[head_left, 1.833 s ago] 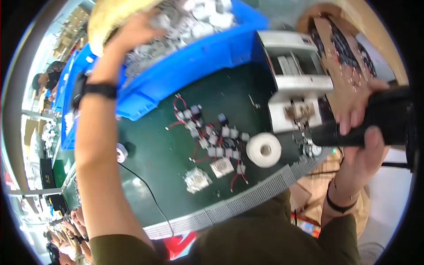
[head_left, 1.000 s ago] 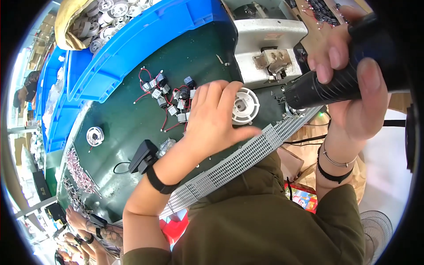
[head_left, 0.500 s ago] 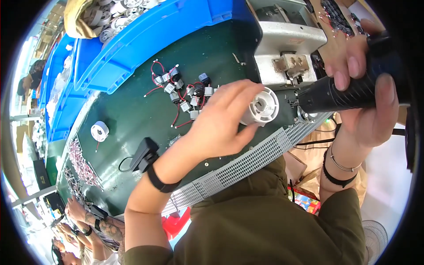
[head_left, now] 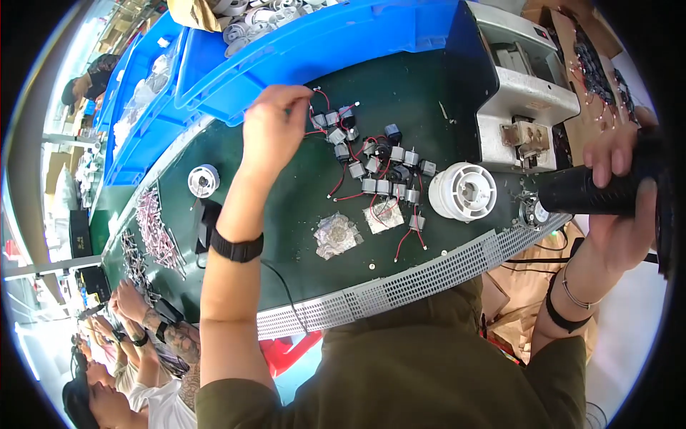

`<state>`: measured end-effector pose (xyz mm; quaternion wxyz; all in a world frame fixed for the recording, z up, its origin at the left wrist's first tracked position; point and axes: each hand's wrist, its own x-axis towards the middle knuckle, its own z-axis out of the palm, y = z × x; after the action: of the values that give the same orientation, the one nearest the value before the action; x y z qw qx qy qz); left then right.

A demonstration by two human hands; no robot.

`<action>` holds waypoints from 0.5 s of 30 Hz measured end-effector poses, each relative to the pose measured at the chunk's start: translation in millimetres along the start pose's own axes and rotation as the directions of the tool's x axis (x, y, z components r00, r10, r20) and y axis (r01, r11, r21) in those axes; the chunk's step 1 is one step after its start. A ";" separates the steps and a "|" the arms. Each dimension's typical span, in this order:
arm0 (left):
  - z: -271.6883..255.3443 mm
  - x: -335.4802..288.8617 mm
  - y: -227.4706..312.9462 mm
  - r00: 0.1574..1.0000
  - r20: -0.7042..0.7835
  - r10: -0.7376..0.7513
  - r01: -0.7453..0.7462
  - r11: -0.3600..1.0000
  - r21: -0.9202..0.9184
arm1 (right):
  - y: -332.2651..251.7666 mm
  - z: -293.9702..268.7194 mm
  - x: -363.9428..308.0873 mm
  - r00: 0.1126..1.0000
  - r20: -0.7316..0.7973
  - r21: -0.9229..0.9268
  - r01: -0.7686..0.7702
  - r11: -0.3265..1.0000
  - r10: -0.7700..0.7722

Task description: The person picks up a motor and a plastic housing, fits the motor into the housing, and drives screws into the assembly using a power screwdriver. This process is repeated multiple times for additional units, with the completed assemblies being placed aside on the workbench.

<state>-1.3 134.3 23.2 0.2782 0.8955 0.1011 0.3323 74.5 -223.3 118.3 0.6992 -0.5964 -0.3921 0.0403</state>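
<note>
My left hand is raised over the table's far left, thumb and forefinger pinched beside the red wire ends of the small motors. Whatever is between the fingertips is too small to make out. In my right hand is a black electric screwdriver with a ribbed grip, pointing left. Its nose is close to a small round metal part at the table edge. A white plastic cylinder with a spoked end rests left of the screwdriver, untouched. The grey motors with red and black wires lie in a loose cluster.
Blue bins with white parts line the far side. A metal machine stands at far right. Pink-and-white wires, a white round part and a clear plastic bag lie on the table. Other people work at lower left.
My left hand has let go of the white cylinder and moved left and away to the wire ends. The view has shifted; my right hand still holds the screwdriver.
</note>
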 end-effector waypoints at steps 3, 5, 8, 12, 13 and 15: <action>12.3 18.7 -2.0 0.916 0.383 0.116 -0.163 0.982 0.092 | 1.3 2.3 3.5 1.000 0.026 -0.017 0.008 1.000 -0.008; 18.8 43.1 30.7 0.839 0.537 -0.091 -0.089 0.950 0.299 | 1.9 2.4 2.2 1.000 0.029 -0.019 0.008 1.000 -0.007; 31.7 53.7 38.3 0.720 0.625 -0.302 -0.126 0.828 0.546 | -0.2 5.4 1.3 0.998 0.065 0.013 0.023 1.000 -0.024; 39.9 55.8 39.3 0.554 0.785 -0.276 -0.378 0.757 0.533 | -7.9 8.6 -1.9 0.993 0.106 0.057 0.041 0.998 -0.046; 39.5 55.6 41.0 0.500 0.823 -0.268 -0.404 0.769 0.496 | -9.1 8.4 -2.4 0.993 0.108 0.064 0.043 0.997 -0.049; 35.1 56.8 39.4 0.437 0.865 -0.248 -0.439 0.780 0.446 | -10.4 9.0 -2.7 0.992 0.110 0.077 0.047 0.996 -0.055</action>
<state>64.5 107.5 54.1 -0.0411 0.9727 -0.0137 -0.2280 63.0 -220.4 125.8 0.6987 -0.5566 -0.4440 0.0700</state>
